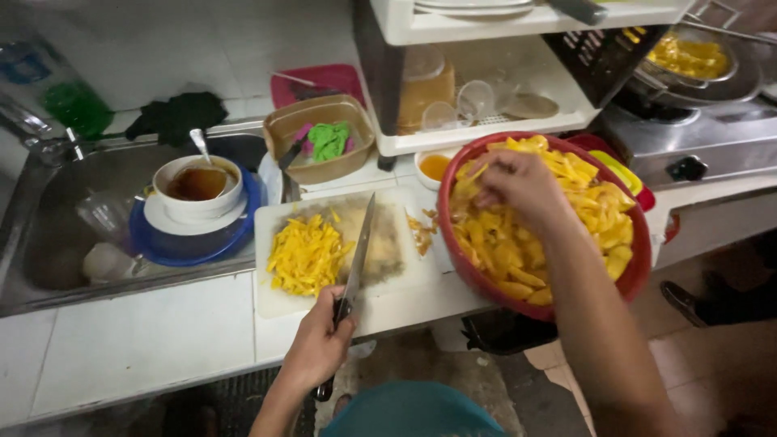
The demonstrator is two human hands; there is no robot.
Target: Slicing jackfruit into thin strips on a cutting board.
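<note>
While the left hand (320, 344) grips the knife (356, 263) lengthwise over the cutting board (275, 299), the right hand (518, 184) pinches yellow fruit pieces (502, 251) in the red bowl (639, 267).

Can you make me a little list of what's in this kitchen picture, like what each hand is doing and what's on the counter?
left hand: grips the knife by its handle, blade over the cutting board
right hand: reaching into the red bowl, fingers among the yellow pieces
on the board: pile of cut yellow strips
sink: white bowl with a spoon, on a blue plate
behind the board: tan tub holding a green cloth
top right: pan of yellow food on the stove
</note>
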